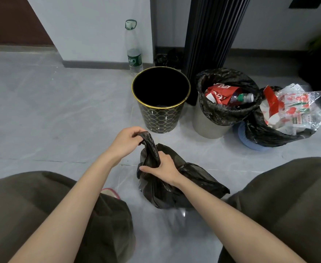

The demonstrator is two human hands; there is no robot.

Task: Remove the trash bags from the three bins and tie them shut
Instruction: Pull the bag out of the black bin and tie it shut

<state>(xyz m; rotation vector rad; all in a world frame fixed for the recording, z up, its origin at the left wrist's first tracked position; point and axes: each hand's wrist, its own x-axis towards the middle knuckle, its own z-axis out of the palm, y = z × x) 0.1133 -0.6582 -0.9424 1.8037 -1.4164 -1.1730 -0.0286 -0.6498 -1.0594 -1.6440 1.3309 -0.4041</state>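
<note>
A black trash bag (190,186) lies on the floor between my knees, its top gathered into a twisted neck. My left hand (126,142) grips the end of that neck, pulled up and to the left. My right hand (163,168) holds the neck lower down, just above the bag's body. Behind it stands a black bin with a gold rim (160,112), with no bag inside. To its right a grey bin (207,124) holds a black bag full of red wrappers and a bottle. Further right a blue bin (250,143) holds a black bag overflowing with clear plastic packaging.
A tall plastic water bottle (134,48) stands by the white wall behind the gold-rimmed bin. A dark ribbed column (210,35) rises behind the grey bin. Crumpled black plastic (167,57) lies in the corner. My knees fill both lower corners; grey floor stretches left.
</note>
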